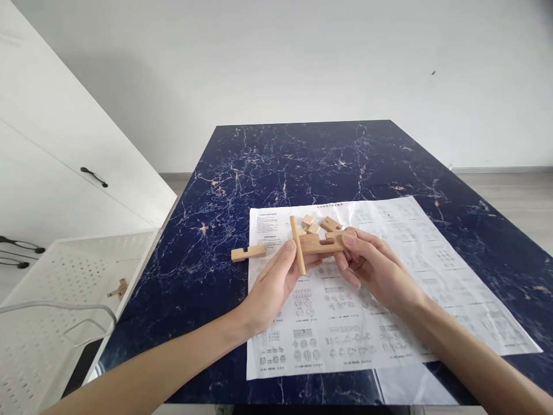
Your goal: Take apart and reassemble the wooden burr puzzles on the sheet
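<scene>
Over here the left hand (276, 282) pinches a slim wooden stick (294, 228) crosswise against a slotted wooden bar (317, 246), the right hand (382, 268) pinching that bar's other end; I can't tell if the two are joined. Left to fit, I'd judge, are the small wooden blocks (313, 229) just beyond the fingers and the notched bar (242, 254) left of them. Well left of the fingers, a perforated white bin (78, 265) holds a cross-shaped wooden piece (121, 289).

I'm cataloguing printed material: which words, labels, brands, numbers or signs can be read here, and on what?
None can be quoted reliably.
Printed sheet: heading, text blocks and print around the diagrams, all too small or blurred.
Held slotted wooden piece: no lettering visible.
</scene>
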Demonstrator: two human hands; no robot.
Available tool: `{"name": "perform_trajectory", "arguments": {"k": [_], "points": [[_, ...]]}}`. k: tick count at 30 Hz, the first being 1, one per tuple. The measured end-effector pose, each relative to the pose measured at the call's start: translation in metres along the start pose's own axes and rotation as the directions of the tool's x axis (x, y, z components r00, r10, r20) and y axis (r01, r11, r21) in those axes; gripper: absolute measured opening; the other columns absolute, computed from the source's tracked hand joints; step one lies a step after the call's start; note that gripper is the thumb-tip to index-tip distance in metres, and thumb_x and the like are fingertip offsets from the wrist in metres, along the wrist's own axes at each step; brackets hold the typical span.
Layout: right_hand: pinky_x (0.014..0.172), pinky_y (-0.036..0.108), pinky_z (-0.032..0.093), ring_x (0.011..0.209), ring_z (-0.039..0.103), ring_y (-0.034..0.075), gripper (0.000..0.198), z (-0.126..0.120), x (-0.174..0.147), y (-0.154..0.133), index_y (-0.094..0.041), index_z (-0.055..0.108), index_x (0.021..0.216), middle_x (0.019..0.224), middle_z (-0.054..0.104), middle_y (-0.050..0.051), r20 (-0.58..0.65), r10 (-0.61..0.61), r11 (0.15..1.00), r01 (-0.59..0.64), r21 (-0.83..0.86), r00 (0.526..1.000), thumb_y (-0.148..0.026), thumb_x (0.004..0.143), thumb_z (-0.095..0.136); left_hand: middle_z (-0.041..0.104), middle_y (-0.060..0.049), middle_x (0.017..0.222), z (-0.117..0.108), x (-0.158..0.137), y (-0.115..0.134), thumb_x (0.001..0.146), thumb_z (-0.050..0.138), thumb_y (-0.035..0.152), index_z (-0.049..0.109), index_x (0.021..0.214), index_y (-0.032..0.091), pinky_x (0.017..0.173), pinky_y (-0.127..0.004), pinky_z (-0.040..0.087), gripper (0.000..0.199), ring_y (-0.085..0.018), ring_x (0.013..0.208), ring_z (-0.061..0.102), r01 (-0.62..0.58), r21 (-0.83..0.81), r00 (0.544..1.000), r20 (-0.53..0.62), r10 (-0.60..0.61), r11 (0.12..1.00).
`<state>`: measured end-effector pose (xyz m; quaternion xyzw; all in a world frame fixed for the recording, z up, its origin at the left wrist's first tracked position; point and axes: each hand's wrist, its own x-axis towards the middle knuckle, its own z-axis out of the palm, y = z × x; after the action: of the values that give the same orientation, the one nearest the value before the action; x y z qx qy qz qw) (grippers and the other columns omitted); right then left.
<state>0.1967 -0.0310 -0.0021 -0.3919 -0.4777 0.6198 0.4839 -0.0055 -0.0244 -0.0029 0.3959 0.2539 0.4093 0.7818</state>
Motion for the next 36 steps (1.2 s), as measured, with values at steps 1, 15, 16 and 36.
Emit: {"name": "perform_trajectory", "arguments": {"k": [1, 15, 16, 36], "points": [[0.048, 0.027, 0.041, 0.045, 0.048, 0.009, 0.035, 0.000, 0.000, 0.000, -0.021, 0.066, 0.086, 0.069, 0.063, -0.003, 0.000, 0.002, 1.000, -0.002, 0.004, 1.000, -0.050, 0.106, 0.066, 0.074, -0.011, 0.143, 0.000, 0.000, 0.000, 0.108, 0.059, 0.060, 0.079, 0.130, 0.022, 0.126, -0.049, 0.040, 0.049, -0.035, 0.147, 0.058, -0.007, 0.008, 1.000, -0.002, 0.007, 1.000], [0.049, 0.027, 0.048, 0.047, 0.059, 0.009, 0.032, -0.010, -0.003, 0.012, -0.023, 0.070, 0.093, 0.082, 0.073, -0.001, 0.071, -0.043, 0.999, 0.044, -0.017, 0.997, -0.050, 0.109, 0.063, 0.079, -0.012, 0.130, -0.002, 0.000, 0.005, 0.104, 0.070, 0.054, 0.078, 0.133, 0.022, 0.122, -0.049, 0.047, 0.044, -0.033, 0.138, 0.067, 0.026, -0.061, 0.999, 0.042, -0.023, 0.998], [0.049, 0.027, 0.049, 0.047, 0.060, 0.010, 0.031, -0.011, -0.004, 0.012, -0.023, 0.071, 0.096, 0.084, 0.074, 0.000, 0.071, -0.039, 0.999, 0.041, -0.024, 0.997, -0.050, 0.109, 0.063, 0.080, -0.012, 0.129, -0.002, 0.000, 0.006, 0.103, 0.071, 0.055, 0.078, 0.134, 0.023, 0.121, -0.049, 0.048, 0.045, -0.033, 0.137, 0.068, 0.025, -0.063, 0.999, 0.040, -0.022, 0.998], [0.041, 0.027, 0.046, 0.040, 0.054, 0.011, 0.031, -0.014, -0.005, 0.007, -0.024, 0.072, 0.098, 0.070, 0.071, -0.002, 0.137, -0.001, 1.000, 0.004, -0.021, 0.991, -0.053, 0.107, 0.064, 0.075, -0.004, 0.076, -0.015, -0.003, 0.009, 0.107, 0.059, 0.063, 0.062, 0.148, 0.025, 0.046, -0.022, 0.050, 0.057, -0.021, 0.061, 0.079, 0.175, 0.031, 0.976, 0.123, -0.177, 0.984]]}}
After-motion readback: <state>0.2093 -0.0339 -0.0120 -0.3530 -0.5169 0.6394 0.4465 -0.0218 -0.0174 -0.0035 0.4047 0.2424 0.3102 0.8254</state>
